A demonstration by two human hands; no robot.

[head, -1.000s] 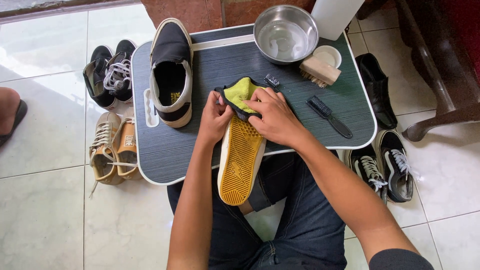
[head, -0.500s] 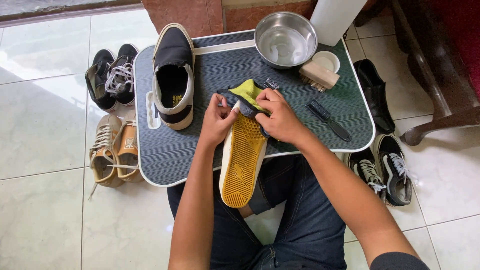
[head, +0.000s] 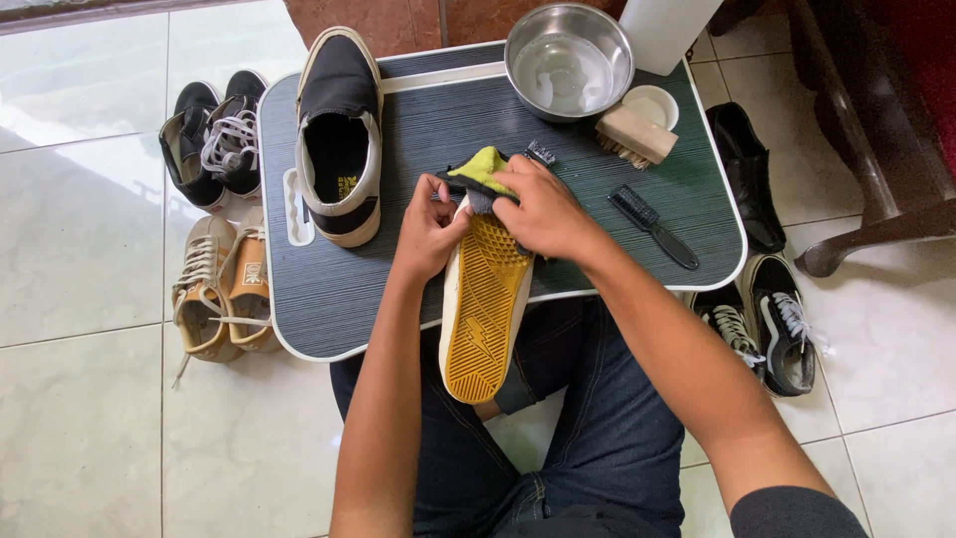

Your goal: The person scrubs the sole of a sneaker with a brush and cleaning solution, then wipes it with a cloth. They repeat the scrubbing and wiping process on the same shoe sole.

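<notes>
A shoe with a yellow sole [head: 486, 309] lies sole-up across the near edge of a small dark lap table [head: 319, 299]. My left hand [head: 428, 234] grips the shoe's side near its toe. My right hand [head: 543, 209] presses a yellow and grey cloth [head: 478, 171] against the toe end. The matching black slip-on shoe [head: 339, 134] stands upright on the table's left part.
On the table are a steel bowl [head: 568, 62], a small white dish [head: 649, 103], a wooden brush [head: 635, 134] and a black brush [head: 652, 224]. Pairs of shoes sit on the tiled floor: black [head: 209, 139] and tan [head: 219, 289] at left, black ones [head: 767, 319] at right.
The view has shifted slightly. My right hand and the cloth have moved a little along the shoe's toe; my left hand keeps its grip on the shoe.
</notes>
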